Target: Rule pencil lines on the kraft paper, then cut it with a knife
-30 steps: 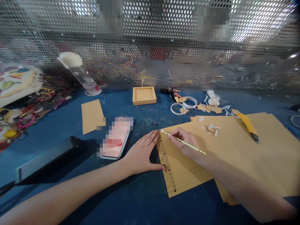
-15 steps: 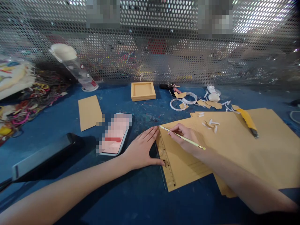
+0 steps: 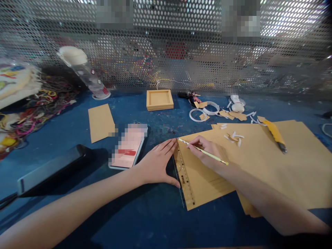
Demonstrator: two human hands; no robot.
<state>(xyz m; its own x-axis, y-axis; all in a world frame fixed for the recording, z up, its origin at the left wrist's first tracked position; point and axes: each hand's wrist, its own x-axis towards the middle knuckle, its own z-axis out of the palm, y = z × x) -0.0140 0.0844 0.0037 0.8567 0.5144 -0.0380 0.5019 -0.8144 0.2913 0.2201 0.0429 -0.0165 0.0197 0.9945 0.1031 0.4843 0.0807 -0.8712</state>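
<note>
On the blue table (image 3: 145,218): sheet (image 3: 207,174), ruler (image 3: 184,180), pencil (image 3: 214,157)

Table: scuffed, backed full width by a perforated metal screen (image 3: 155,65).
Card (image 3: 287,173): large brown pieces, overlapping, to your right.
Sheet: brown, before you, faint lines across it; where its right side meets the card, you cannot tell which lies on top.
Threads (image 3: 44,107): tangled heap, many colours, far left, beside a white cloth (image 3: 18,83).
Black device (image 3: 52,171): long, left of your forearm, cable at its near end.
Bottle (image 3: 90,77): clear, white top, standing near the screen.
Phone (image 3: 129,145): face up, screen lit, just beside your left hand.
Ruler: clear, along the sheet's left edge, its far end under your fingers.
Left hand (image 3: 157,166): palm down, fingers nearly together, thumb spread wide from them, its tip at the ruler's left edge.
Right hand (image 3: 207,148): over the sheet, thumb and fingers clamped on the pencil.
Small card (image 3: 100,121): brown, flat, beyond the phone.
Frame (image 3: 159,107): wooden, shallow, near the screen.
Pencil: pale, slanted, tip by your left fingertips at the ruler's far end.
Knife (image 3: 276,136): yellow handle, lying on the card.
Rings (image 3: 191,117): two, white, among brown bits right of the frame.
White case (image 3: 237,108): rounded, right of the rings.
Scraps (image 3: 234,136): white and brown, scattered on the card.
</note>
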